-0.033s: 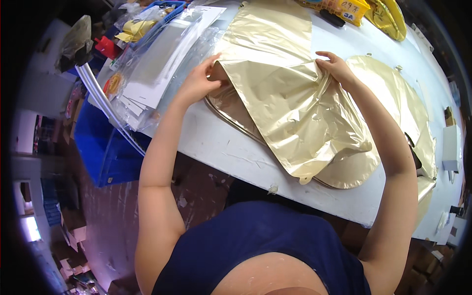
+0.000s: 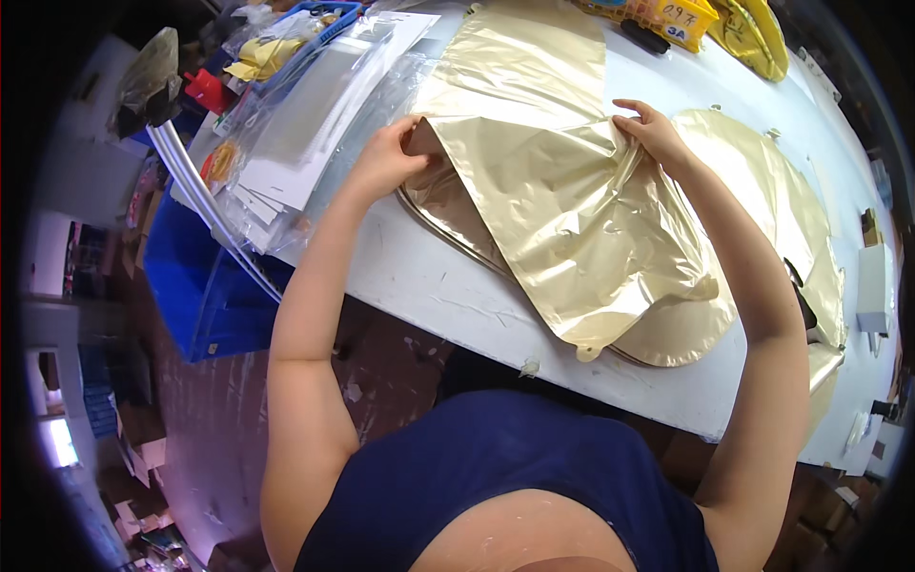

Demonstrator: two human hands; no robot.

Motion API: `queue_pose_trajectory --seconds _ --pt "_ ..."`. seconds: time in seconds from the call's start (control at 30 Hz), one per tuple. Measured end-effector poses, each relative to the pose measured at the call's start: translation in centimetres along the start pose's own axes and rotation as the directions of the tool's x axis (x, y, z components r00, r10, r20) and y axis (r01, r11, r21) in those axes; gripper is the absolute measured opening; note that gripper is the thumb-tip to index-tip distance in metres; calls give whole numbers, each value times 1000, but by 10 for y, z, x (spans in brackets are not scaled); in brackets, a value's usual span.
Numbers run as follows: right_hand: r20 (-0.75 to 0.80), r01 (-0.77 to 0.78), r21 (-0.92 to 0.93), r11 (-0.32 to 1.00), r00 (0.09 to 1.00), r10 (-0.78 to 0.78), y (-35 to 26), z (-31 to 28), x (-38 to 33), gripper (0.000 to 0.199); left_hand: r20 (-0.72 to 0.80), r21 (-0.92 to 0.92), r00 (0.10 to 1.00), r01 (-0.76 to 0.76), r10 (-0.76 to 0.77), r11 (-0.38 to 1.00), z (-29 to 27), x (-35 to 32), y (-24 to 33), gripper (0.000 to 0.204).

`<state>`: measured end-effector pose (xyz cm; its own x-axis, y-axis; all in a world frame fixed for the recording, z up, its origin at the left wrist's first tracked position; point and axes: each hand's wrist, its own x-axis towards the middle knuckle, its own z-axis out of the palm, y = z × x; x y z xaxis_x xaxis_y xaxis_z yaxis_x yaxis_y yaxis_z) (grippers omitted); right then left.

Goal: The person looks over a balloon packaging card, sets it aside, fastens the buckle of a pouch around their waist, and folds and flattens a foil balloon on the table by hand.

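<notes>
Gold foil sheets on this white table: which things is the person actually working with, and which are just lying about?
In hand:
- folded gold foil sheet, pinched by left hand and right hand
- round gold foil pieces stacked beneath it

Lying about:
- clear plastic sleeves with white cards
- blue crate
- yellow bin
- more round gold foil to the right

Clear plastic sleeve packages with white card inserts (image 2: 305,124) stacked at table's far left edge, yellow rectangular box with white label (image 2: 667,17) at far table edge, clear bags holding yellow items in blue crate (image 2: 272,52) upper left
</notes>
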<state>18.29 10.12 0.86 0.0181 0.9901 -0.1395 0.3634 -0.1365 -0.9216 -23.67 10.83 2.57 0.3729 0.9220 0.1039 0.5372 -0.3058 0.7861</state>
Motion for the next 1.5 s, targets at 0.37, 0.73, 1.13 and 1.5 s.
queue_pose_trajectory --seconds 0.37,0.73,1.13,1.5 --pt "-39 115 -840 530 962 -270 -26 8 -10 53 -292 419 942 -32 167 908 8 -35 -10 13" --pt "445 526 -798 294 843 -302 -41 67 -206 74 -275 289 958 -5 88 957 -4 -48 -22 14" --pt "46 99 -887 452 991 -129 29 25 -316 65 -212 449 977 69 31 891 -2 -46 -6 16" --pt "0 72 -885 461 988 -155 32 22 -326 66 435 560 791 -611 429 559 126 -24 89 59"
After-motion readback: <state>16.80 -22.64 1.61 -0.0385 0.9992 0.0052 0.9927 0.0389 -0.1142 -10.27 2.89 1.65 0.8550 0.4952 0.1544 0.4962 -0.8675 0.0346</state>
